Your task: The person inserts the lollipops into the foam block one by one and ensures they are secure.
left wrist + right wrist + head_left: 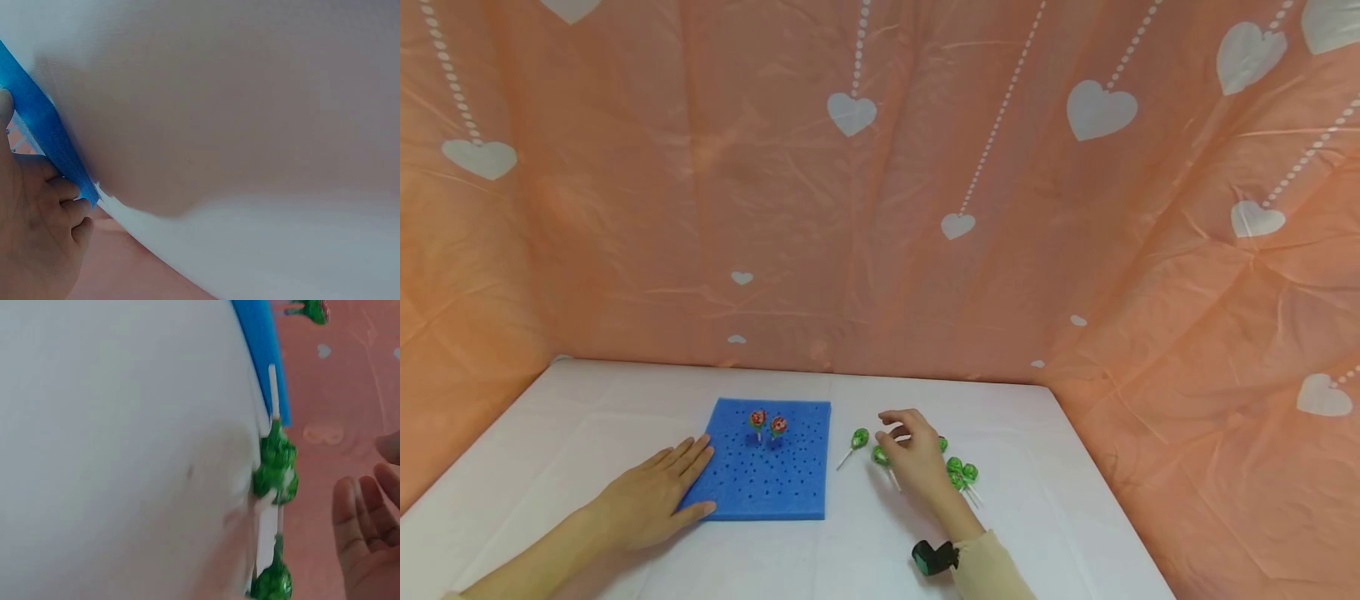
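A blue foam board (pixel 767 479) dotted with small holes lies on the white table. Two lollipops with red-and-green wrappers, one on the left (pixel 757 417) and one on the right (pixel 778 426), stand upright in its upper half. My left hand (pixel 651 502) rests along the board's left edge, fingers spread and fingertips on it. Above loose green lollipops hovers my right hand (pixel 917 458), fingers loosely bent and thumb apart, holding nothing. One green lollipop (pixel 860 438) lies beside the board; another (pixel 880 456) is just below the right fingers, partly covered in the head view.
Several more green lollipops (pixel 956 467) lie bunched right of my right hand, partly hidden by it. The white table (pixel 1052 533) ends at a peach curtain (pixel 790 208) with white hearts, which hangs behind and along both sides. A black band (pixel 934 557) circles the right wrist.
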Tool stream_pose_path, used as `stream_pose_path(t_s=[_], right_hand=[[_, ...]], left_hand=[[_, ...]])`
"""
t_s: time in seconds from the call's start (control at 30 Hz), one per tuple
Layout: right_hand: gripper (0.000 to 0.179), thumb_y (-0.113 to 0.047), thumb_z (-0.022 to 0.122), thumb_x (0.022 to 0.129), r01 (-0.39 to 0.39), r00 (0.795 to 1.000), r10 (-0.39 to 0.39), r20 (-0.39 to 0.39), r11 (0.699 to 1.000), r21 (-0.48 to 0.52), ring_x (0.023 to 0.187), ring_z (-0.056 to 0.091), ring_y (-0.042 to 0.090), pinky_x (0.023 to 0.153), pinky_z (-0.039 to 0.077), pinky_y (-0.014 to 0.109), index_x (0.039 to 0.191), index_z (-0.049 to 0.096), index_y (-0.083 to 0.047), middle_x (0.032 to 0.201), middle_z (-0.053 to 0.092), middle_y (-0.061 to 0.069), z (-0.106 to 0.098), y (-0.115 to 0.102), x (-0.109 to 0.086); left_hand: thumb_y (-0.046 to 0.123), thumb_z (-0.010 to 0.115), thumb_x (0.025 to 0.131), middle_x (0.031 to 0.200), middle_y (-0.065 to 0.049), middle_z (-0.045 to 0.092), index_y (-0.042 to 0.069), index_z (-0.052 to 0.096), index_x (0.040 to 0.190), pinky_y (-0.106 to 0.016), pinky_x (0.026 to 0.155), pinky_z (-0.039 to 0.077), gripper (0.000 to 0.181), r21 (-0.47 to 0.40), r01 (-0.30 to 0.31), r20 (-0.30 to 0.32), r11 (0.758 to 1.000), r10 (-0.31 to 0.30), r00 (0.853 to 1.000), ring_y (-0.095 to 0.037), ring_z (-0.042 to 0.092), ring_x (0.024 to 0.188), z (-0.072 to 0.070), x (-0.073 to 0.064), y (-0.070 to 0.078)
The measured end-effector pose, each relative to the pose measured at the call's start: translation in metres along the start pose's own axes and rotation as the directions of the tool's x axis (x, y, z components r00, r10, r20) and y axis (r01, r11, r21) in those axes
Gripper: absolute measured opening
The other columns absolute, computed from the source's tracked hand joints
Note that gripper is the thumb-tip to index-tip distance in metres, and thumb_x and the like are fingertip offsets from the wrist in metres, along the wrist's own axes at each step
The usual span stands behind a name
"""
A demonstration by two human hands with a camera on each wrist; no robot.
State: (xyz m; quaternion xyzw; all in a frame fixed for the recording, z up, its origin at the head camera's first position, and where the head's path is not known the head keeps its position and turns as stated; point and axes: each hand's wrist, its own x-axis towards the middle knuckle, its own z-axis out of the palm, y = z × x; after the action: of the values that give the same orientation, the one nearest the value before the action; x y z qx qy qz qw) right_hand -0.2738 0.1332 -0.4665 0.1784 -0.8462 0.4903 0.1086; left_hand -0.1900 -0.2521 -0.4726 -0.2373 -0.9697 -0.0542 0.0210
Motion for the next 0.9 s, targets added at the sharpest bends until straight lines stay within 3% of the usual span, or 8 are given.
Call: stream_pose_path(t_s=[0.27,0.57,0.9], right_hand=[[0.024,-0.01,0.072,0.096,-0.039,0.994,0.058,0.098,0.983,-0.179,0.089,0.065,0.014,0.074,0.057,0.026,0.119,0.073,-0.003,0.106,0.066,0.006,-0.01,0.006,-0.002],[0.022,-0.014,0.073,0.096,-0.013,0.975,0.072,0.212,0.964,-0.265,0.088,0.064,0.014,0.075,0.056,0.028,0.114,0.073,-0.002,0.101,0.064,0.004,-0.01,0.011,-0.003],[0.019,-0.017,0.075,0.096,0.021,0.974,0.052,0.219,0.948,-0.318,0.079,0.056,0.01,0.068,0.05,0.025,0.11,0.075,-0.004,0.095,0.062,0.002,-0.006,0.017,-0.001]], left_hand=[[0.056,0.059,0.101,0.157,-0.033,0.041,-0.012,0.05,0.146,-0.064,0.115,0.038,0.082,-0.003,0.003,0.001,1.0,-0.003,1.0,-0.054,0.041,0.143,0.0,-0.001,0.0],[0.057,0.058,0.102,0.157,-0.033,0.041,-0.012,0.05,0.147,-0.064,0.116,0.037,0.082,-0.013,0.002,0.004,1.0,-0.002,1.0,-0.053,0.04,0.144,0.001,-0.001,0.0],[0.058,0.057,0.102,0.158,-0.032,0.04,-0.011,0.05,0.147,-0.064,0.116,0.037,0.083,-0.006,0.008,0.004,1.0,-0.008,1.0,-0.053,0.039,0.145,0.003,0.0,-0.001]])
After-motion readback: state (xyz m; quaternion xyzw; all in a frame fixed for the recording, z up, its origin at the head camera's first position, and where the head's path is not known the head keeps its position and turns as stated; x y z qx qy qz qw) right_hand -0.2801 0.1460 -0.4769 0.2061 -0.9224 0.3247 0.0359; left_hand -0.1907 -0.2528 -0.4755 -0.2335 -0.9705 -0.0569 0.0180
